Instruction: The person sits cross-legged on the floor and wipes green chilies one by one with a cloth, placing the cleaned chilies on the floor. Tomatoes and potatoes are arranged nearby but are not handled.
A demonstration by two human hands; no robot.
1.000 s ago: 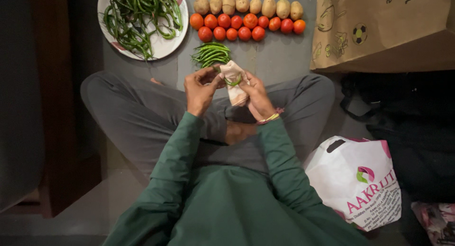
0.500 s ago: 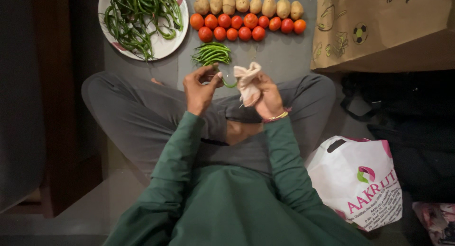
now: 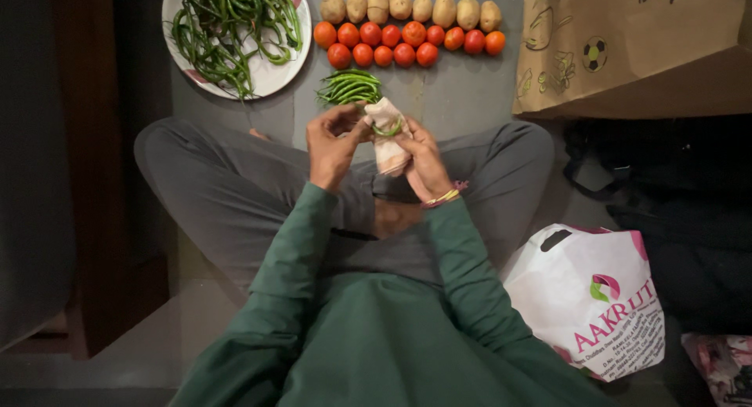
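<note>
I sit cross-legged on a grey floor. My left hand [image 3: 330,146] pinches the stem end of a curved green chilli [image 3: 386,129]. That chilli lies across a pale cloth [image 3: 385,141], which my right hand [image 3: 424,158] holds bunched around it. Both hands meet above my knees. Just beyond them a small pile of green chillies [image 3: 350,86] lies on the floor.
A white plate [image 3: 270,75] of long green chillies sits at the top left. Rows of tomatoes [image 3: 403,45] and potatoes [image 3: 411,9] lie ahead. A brown paper bag [image 3: 634,47] stands at the right, a white plastic bag [image 3: 591,297] by my right hip.
Half a second ago my hands were apart, the chilli hanging from my left hand. My right hand has brought the cloth back over the chilli.
</note>
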